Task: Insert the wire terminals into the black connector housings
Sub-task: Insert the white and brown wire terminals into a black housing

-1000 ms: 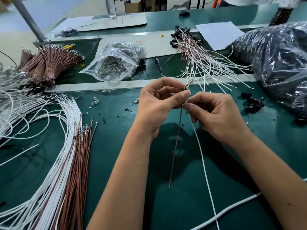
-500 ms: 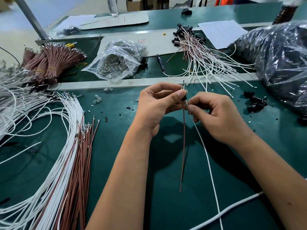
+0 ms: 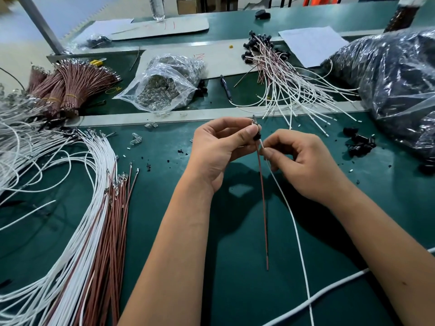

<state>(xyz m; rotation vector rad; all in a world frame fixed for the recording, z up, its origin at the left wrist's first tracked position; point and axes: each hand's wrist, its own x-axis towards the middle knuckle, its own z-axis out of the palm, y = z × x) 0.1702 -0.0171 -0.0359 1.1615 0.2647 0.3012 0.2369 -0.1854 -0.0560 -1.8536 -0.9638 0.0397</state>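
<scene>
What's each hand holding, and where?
Left hand pinches the black connector housing, brown wire hanging below. Right hand pinches the white wire just below the housing.

A clear plastic bag (image 3: 162, 90) of small metal bits lay at far centre on the green worktop (image 3: 235, 278). A black pen (image 3: 226, 88) lay just right of it; white paper (image 3: 310, 44) sat farther right, a clear bottle (image 3: 157, 8) far behind
</scene>
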